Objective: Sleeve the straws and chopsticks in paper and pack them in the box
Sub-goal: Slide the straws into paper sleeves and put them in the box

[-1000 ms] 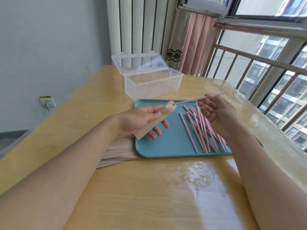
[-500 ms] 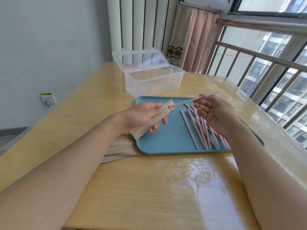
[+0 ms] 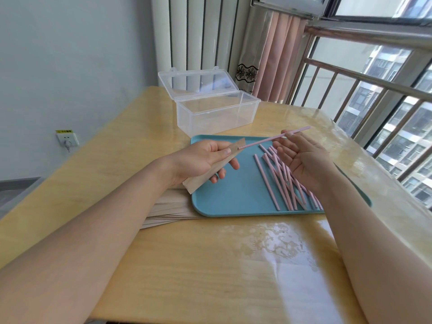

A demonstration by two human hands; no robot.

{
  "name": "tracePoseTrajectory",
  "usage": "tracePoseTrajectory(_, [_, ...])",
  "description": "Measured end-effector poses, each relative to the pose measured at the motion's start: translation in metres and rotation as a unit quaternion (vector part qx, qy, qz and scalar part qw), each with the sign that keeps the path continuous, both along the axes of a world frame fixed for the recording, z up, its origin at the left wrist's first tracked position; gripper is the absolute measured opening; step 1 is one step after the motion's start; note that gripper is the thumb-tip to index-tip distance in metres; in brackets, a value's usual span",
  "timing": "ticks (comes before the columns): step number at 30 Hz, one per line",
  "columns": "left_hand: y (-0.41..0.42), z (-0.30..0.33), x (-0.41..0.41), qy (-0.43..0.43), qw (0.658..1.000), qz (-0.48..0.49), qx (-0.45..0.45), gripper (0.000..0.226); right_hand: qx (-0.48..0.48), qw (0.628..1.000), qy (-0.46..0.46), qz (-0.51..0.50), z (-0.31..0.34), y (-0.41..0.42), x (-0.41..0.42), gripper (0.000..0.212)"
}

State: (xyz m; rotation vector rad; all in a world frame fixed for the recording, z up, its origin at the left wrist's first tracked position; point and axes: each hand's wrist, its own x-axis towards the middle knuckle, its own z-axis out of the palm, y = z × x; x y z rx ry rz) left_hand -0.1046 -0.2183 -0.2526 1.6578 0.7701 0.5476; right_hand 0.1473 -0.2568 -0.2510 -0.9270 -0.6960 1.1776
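- The left hand (image 3: 201, 160) grips a brown paper sleeve (image 3: 214, 168), thumb on top and fingers curled beneath; the sleeve's open mouth points away from that grip toward the other hand, its tail slants back below the wrist
- The right hand (image 3: 304, 157) pinches a single pink straw (image 3: 273, 138) at the fingertips, near the straw's far end; the rest of that hand lies palm-up and relaxed
- Since a second ago the straw's free tip stays right at the sleeve mouth, touching or barely entered; the two grips have drawn slightly closer, yet most of the straw is bare between them
- My reading: insertion is only starting; the tip needs to catch the opening before the right hand can push it through
- Below the right hand's grip, loose straws (image 3: 285, 183) lie crossed on the blue tray (image 3: 233, 202); none is sleeved
- Under the left forearm, a stack of spare sleeves (image 3: 168, 211) rests half beneath the tray's edge
- Beyond both grips the clear box (image 3: 215, 113) stands lid-open and looks unfilled; packing seems hardly begun, and no chopsticks are visible
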Motion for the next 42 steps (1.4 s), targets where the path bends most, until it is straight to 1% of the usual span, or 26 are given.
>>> tracePoseTrajectory(5, [-0.001, 0.002, 0.0, -0.003, 1.0, 0.001, -0.005, 0.029, -0.013, 1.0, -0.005, 0.0, -0.001, 0.0, -0.003, 0.013])
tracePoseTrajectory(9, [-0.001, 0.002, -0.001, 0.012, 1.0, -0.009, 0.003, 0.03, -0.005, 1.0, 0.013, -0.016, -0.003, 0.0, -0.004, 0.013])
tracePoseTrajectory(15, [0.0, 0.0, -0.001, -0.016, 0.998, -0.002, -0.055, 0.032, 0.002, 0.999, 0.032, -0.016, -0.002, -0.001, -0.008, 0.012])
tracePoseTrajectory(17, [0.002, 0.001, 0.0, -0.036, 0.996, 0.006, -0.082, 0.039, 0.004, 0.999, 0.039, -0.012, -0.001, -0.001, -0.008, 0.012])
tracePoseTrajectory(20, [0.003, 0.001, 0.002, -0.067, 0.987, 0.007, -0.145, 0.05, 0.0, 0.999, 0.044, -0.007, -0.002, -0.001, -0.01, 0.012])
tracePoseTrajectory(22, [0.003, 0.001, 0.003, -0.072, 0.983, 0.001, -0.171, 0.049, -0.003, 0.999, 0.045, -0.006, -0.003, -0.001, -0.011, 0.012])
tracePoseTrajectory(25, [0.002, 0.0, 0.002, -0.072, 0.98, -0.004, -0.187, 0.047, -0.004, 0.999, 0.047, -0.01, -0.002, -0.001, -0.013, 0.011])
tracePoseTrajectory(28, [0.003, 0.0, 0.001, -0.066, 0.981, 0.0, -0.183, 0.045, 0.002, 0.999, 0.047, -0.014, -0.001, -0.001, -0.012, 0.012])
tracePoseTrajectory(34, [0.005, -0.002, 0.001, -0.056, 0.989, 0.002, -0.135, 0.042, 0.006, 1.0, 0.02, 0.006, -0.001, -0.002, -0.012, 0.013])
tracePoseTrajectory(38, [0.004, -0.002, 0.0, -0.043, 0.992, -0.013, -0.12, 0.044, -0.007, 0.999, -0.034, 0.038, -0.001, -0.002, -0.011, 0.011])
tracePoseTrajectory(42, [0.004, -0.004, -0.001, -0.002, 0.996, -0.035, -0.085, 0.041, -0.041, 0.989, -0.102, 0.096, -0.002, -0.002, -0.012, 0.012])
